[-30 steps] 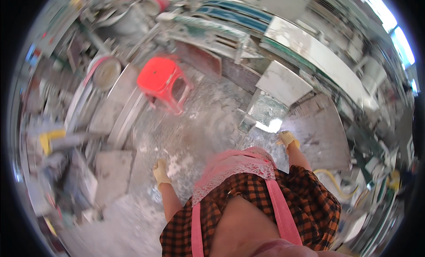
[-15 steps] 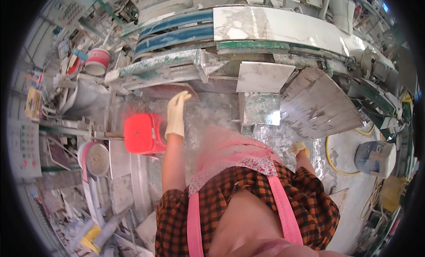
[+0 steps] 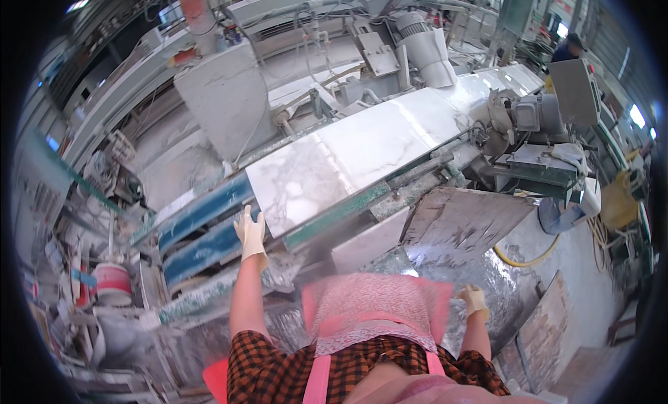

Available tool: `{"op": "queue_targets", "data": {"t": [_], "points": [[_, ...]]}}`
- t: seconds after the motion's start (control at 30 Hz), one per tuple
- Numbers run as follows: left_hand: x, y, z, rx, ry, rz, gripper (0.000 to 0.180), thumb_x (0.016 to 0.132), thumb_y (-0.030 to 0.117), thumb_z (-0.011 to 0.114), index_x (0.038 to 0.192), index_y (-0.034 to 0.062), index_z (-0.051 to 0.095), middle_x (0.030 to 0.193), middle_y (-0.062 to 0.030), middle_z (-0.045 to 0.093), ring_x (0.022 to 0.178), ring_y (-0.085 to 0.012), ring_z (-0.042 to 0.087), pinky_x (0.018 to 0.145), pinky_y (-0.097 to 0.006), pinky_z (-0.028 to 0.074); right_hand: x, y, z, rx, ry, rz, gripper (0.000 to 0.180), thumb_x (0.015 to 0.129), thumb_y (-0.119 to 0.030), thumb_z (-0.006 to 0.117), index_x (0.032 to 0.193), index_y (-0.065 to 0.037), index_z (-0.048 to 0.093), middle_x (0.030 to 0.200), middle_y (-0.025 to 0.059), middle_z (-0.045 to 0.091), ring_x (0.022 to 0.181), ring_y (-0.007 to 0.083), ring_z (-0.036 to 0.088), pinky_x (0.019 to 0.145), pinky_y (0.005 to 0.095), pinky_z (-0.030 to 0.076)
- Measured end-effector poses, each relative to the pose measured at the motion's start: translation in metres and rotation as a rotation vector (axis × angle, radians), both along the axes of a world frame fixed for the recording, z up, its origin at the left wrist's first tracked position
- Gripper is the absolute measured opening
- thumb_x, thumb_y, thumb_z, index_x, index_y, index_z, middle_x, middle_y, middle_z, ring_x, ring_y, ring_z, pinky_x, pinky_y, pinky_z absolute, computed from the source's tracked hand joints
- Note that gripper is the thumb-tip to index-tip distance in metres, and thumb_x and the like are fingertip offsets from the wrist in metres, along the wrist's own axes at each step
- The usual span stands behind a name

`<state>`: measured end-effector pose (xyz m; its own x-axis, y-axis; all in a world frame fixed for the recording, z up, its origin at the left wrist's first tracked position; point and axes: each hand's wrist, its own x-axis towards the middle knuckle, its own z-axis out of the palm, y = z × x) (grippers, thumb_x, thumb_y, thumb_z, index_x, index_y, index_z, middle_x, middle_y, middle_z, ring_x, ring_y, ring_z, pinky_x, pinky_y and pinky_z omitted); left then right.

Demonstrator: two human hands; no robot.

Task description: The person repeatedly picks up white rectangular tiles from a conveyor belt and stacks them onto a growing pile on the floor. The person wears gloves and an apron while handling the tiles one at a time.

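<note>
My left hand (image 3: 251, 233), in a cream rubber glove, is open with its fingers apart. It reaches to the near left end of a long white slab (image 3: 376, 145) with grey marble veining. The fingertips are over the blue conveyor belts (image 3: 202, 226) beside the slab's end; whether they touch the slab cannot be made out. The slab lies flat on the conveyor line and runs off to the far right. My right hand (image 3: 474, 299), gloved too, hangs low at my right side with loosely bent fingers and nothing visible in it.
A smaller pale tile (image 3: 370, 242) and a large worn board (image 3: 467, 226) lean against the conveyor's near side. Motors (image 3: 536, 115) flank the slab at the right. A yellow hose (image 3: 527, 259) curves over the floor by a blue bucket (image 3: 559, 216). A red stool (image 3: 216, 382) is behind my left arm.
I have come closer to the conveyor and my view has turned up and rightward. My left hand has gone from above the floor near the red stool to the slab's left end.
</note>
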<state>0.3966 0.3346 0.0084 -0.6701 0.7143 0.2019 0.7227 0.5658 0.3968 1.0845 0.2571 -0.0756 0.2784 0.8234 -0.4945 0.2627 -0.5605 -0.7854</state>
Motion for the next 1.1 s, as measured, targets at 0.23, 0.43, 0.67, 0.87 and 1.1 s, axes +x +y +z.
{"op": "queue_targets", "data": {"t": [0.23, 0.43, 0.67, 0.87, 1.1], "points": [[-0.028, 0.073, -0.011, -0.165, -0.140, -0.034, 0.071, 0.078, 0.047, 0.062, 0.134, 0.0061, 0.047, 0.120, -0.0246, 0.061, 0.110, -0.0407, 0.059, 0.097, -0.044, 0.045, -0.066, 0.034, 0.093, 0.325, 0.035, -0.386, 0.029, 0.094, -0.029, 0.052, 0.094, -0.002, 0.063, 0.070, 0.0076, 0.067, 0.056, 0.0100, 0.054, 0.056, 0.0233, 0.043], [-0.039, 0.098, -0.010, 0.010, -0.367, 0.132, 0.054, 0.080, 0.039, 0.064, 0.121, 0.0050, 0.055, 0.105, -0.0202, 0.067, 0.099, -0.0331, 0.063, 0.085, -0.040, 0.050, -0.180, 0.159, 0.174, 0.503, 0.254, -0.139, 0.040, 0.100, -0.031, 0.048, 0.108, 0.003, 0.066, 0.060, 0.0040, 0.060, 0.059, 0.0105, 0.059, 0.073, 0.0278, 0.055], [-0.082, 0.081, -0.020, 0.404, -1.248, 0.063, 0.029, 0.087, 0.027, 0.058, 0.102, 0.0033, 0.064, 0.097, -0.0076, 0.063, 0.083, -0.0191, 0.058, 0.083, -0.034, 0.048, -0.374, 0.180, 0.152, -0.071, 0.785, 0.487, 0.057, 0.101, -0.047, 0.041, 0.116, 0.005, 0.060, 0.092, 0.0124, 0.068, 0.089, 0.0242, 0.067, 0.084, 0.0388, 0.056], [-0.091, 0.093, 0.030, 0.371, -1.568, 0.092, 0.043, 0.091, 0.024, 0.063, 0.122, -0.0042, 0.054, 0.114, -0.0162, 0.066, 0.103, -0.0286, 0.065, 0.089, -0.041, 0.054, -0.477, 0.138, 0.114, -0.455, 1.130, 0.454, 0.062, 0.100, -0.049, 0.040, 0.122, 0.006, 0.054, 0.119, 0.0254, 0.061, 0.112, 0.0349, 0.060, 0.095, 0.0462, 0.051], [-0.080, 0.081, 0.068, 0.262, -1.614, -0.263, 0.057, 0.093, 0.024, 0.058, 0.136, -0.0085, 0.040, 0.135, -0.0218, 0.051, 0.119, -0.0328, 0.056, 0.099, -0.043, 0.047, -0.549, 0.133, 0.127, -0.097, 1.518, -0.119, 0.043, 0.091, -0.018, 0.062, 0.127, 0.002, 0.052, 0.121, 0.0192, 0.061, 0.110, 0.0324, 0.060, 0.093, 0.0438, 0.050]]}}
